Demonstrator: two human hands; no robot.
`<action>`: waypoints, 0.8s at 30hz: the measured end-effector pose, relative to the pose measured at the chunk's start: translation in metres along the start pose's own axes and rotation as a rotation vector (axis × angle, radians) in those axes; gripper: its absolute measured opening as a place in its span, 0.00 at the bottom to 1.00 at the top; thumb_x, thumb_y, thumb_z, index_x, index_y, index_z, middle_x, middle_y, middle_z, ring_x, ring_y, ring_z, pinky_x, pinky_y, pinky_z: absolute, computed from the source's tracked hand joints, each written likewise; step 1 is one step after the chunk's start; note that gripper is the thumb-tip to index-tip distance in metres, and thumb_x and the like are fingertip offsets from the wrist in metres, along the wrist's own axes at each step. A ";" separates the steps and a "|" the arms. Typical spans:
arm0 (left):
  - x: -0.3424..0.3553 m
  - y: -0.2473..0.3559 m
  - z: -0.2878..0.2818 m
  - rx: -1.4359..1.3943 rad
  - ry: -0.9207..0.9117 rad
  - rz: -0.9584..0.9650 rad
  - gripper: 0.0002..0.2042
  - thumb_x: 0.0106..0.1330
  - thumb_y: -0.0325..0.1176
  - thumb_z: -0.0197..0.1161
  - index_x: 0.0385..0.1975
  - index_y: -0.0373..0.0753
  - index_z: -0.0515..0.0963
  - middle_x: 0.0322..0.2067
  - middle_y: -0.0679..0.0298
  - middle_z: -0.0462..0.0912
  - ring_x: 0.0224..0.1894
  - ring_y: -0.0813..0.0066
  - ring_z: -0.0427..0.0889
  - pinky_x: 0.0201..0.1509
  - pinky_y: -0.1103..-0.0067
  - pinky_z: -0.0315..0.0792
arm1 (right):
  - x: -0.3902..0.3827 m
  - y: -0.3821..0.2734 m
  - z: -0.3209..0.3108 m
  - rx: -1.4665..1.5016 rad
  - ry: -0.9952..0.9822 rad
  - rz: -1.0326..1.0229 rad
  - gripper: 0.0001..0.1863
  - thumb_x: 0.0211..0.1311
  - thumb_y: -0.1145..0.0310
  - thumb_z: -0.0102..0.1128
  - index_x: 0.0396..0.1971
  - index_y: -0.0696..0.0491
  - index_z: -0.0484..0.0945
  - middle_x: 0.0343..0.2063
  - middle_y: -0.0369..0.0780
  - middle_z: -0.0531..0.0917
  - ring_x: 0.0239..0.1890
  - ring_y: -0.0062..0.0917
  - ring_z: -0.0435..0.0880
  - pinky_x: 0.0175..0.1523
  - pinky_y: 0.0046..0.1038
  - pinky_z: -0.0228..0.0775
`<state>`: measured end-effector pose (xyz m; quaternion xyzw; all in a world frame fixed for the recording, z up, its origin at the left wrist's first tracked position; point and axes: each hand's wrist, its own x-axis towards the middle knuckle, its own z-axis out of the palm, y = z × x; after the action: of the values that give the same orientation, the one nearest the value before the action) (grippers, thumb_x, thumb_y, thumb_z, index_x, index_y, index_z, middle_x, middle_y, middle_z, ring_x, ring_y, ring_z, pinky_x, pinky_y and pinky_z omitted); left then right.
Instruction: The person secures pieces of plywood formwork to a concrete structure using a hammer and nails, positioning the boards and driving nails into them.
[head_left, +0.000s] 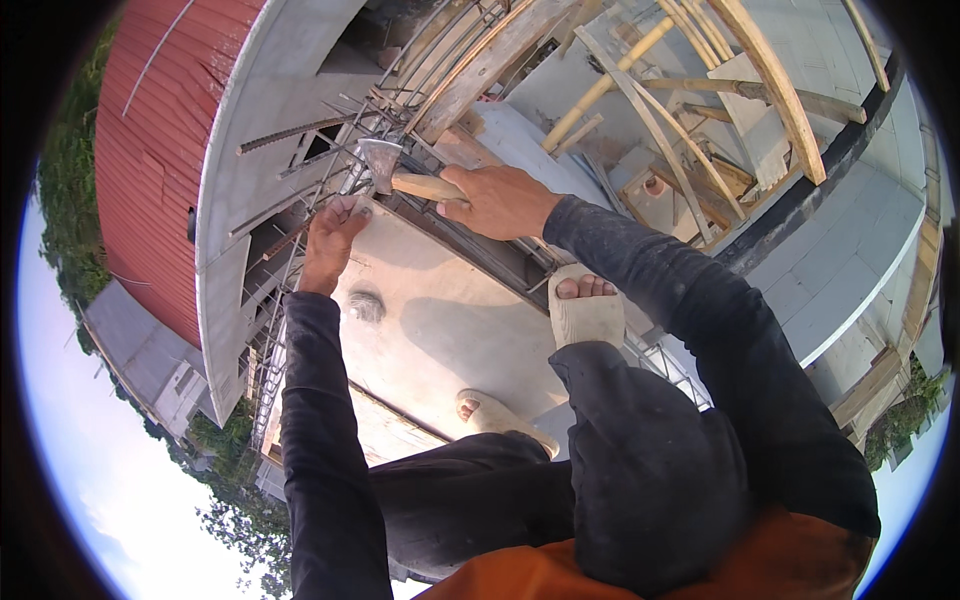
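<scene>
My right hand [490,203] grips the wooden handle of a hatchet [382,165], whose metal head is over the upper edge of a pale board [440,330]. Just below the head, my left hand [335,238] has its fingers bent and pressed at that board's corner; I cannot make out what, if anything, is between them. Rusty steel bars [285,140] and thin metal rods surround this corner. My sandalled foot [585,305] rests at the board's right edge, and another [485,420] lies lower on the board.
A red corrugated roof [155,200] with a grey edge lies to the left, above treetops. At the upper right, timber and bamboo props [770,90] stand over a lower level. A grey block ledge [840,280] with a dark band curves along the right, with a drop beyond.
</scene>
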<state>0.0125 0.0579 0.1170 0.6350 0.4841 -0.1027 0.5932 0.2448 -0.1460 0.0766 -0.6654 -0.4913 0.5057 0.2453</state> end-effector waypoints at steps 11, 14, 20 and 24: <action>0.002 -0.018 0.000 -0.086 0.044 0.027 0.10 0.72 0.30 0.63 0.48 0.36 0.83 0.40 0.70 0.86 0.41 0.84 0.80 0.50 0.83 0.71 | 0.007 0.008 0.020 -0.086 0.071 -0.025 0.25 0.74 0.51 0.58 0.60 0.53 0.72 0.36 0.51 0.88 0.39 0.49 0.88 0.47 0.50 0.77; 0.003 -0.027 -0.003 -0.117 0.065 0.027 0.09 0.72 0.29 0.63 0.47 0.36 0.83 0.40 0.70 0.87 0.41 0.83 0.80 0.49 0.83 0.72 | -0.002 -0.005 0.018 0.001 0.102 -0.025 0.26 0.70 0.50 0.60 0.55 0.57 0.74 0.37 0.52 0.88 0.42 0.49 0.88 0.51 0.48 0.77; 0.003 -0.016 0.002 -0.002 0.057 0.040 0.11 0.71 0.29 0.60 0.49 0.35 0.83 0.40 0.70 0.87 0.42 0.83 0.82 0.51 0.82 0.73 | 0.028 -0.009 0.028 0.296 0.268 0.023 0.39 0.62 0.43 0.67 0.60 0.60 0.71 0.41 0.57 0.87 0.45 0.51 0.87 0.55 0.45 0.78; -0.001 -0.018 0.002 -0.038 0.090 0.063 0.11 0.71 0.31 0.63 0.48 0.34 0.84 0.38 0.70 0.86 0.40 0.83 0.80 0.49 0.82 0.72 | 0.018 -0.041 0.012 0.187 0.269 0.119 0.33 0.68 0.46 0.61 0.60 0.60 0.72 0.43 0.57 0.87 0.45 0.52 0.87 0.53 0.47 0.78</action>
<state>-0.0002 0.0524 0.1060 0.6426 0.4921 -0.0463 0.5854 0.2171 -0.1151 0.0982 -0.7293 -0.3646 0.4691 0.3392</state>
